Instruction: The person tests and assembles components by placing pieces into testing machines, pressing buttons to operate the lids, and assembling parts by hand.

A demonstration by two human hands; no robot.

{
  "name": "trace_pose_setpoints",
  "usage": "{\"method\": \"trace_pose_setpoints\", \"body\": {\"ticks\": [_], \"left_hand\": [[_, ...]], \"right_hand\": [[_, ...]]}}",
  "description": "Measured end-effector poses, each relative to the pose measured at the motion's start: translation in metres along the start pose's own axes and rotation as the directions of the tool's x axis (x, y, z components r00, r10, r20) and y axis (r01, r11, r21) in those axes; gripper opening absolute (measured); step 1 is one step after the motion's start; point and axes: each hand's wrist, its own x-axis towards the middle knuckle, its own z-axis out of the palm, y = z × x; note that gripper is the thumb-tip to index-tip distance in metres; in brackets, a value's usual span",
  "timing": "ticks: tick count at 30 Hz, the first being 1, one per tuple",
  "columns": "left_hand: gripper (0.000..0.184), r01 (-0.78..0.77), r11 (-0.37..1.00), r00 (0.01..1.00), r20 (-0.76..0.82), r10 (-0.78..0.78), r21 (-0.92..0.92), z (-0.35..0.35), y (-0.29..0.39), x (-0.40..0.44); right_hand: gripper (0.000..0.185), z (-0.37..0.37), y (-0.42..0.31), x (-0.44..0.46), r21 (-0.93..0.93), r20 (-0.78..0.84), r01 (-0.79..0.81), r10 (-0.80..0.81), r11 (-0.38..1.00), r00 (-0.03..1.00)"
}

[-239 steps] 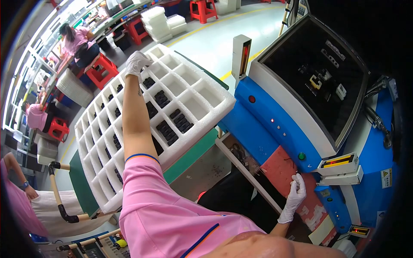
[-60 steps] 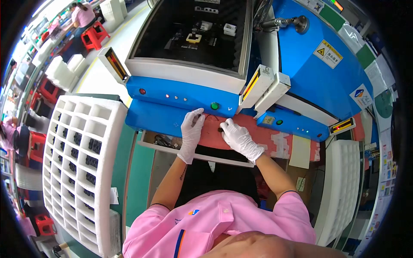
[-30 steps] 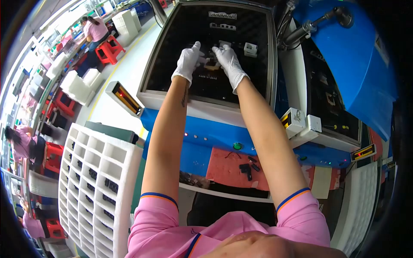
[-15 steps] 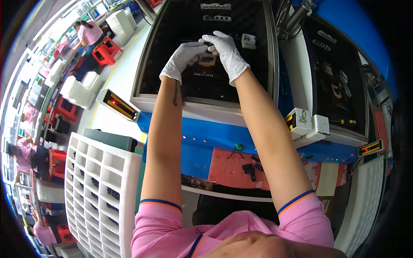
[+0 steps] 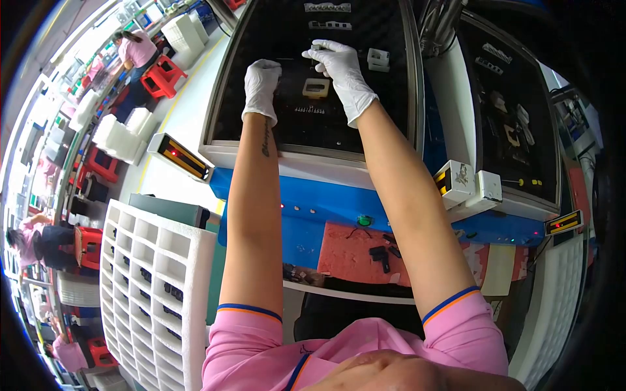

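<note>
My right hand [image 5: 340, 73], in a white glove, is over the dark framed bed [image 5: 228, 127]. Its thumb and fingers pinch a small grey part [image 5: 317, 47] whose kind I cannot make out. To its left is my left hand [image 5: 262, 88], also gloved, with the fingers curled closed; what they hold, if anything, is hidden. Between and below the hands lies a beige block with a rectangular opening [image 5: 315, 88]. Under that block sits a row of tiny light pieces [image 5: 309, 110]. A white block with openings [image 5: 378, 60] stands right of my right hand.
Two pale slotted strips [image 5: 330, 25] lie toward the far side of the bed. At lower left stands a white foam tray [image 5: 189, 267] with black parts in its compartments. A red mat [image 5: 345, 251] holds black pieces near my body. A second framed bed [image 5: 531, 166] is at right.
My left hand has pulled away to the left from my right hand and curled closed. The beige block is now uncovered. My right hand stays nearly in place.
</note>
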Motion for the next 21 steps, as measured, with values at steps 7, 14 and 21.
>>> {"method": "trace_pose_setpoints", "body": {"ticks": [7,14,21], "left_hand": [[0.014,0.006,0.994,0.999,0.042,-0.01,0.105,0.0,-0.013,0.004],[0.018,0.149,0.976,0.985,-0.065,-0.161,-0.158,0.0,-0.007,0.006],[0.018,0.122,0.831,0.935,0.343,0.087,-0.543,-0.003,0.036,-0.032]], "right_hand": [[0.029,0.0,-0.002,-0.002,-0.05,0.029,-0.034,0.036,0.998,0.999],[0.029,-0.001,-0.003,-0.004,-0.057,0.031,-0.033,0.035,0.998,0.999],[0.03,-0.001,-0.003,-0.001,-0.013,0.028,0.013,-0.013,1.0,1.0]]}}
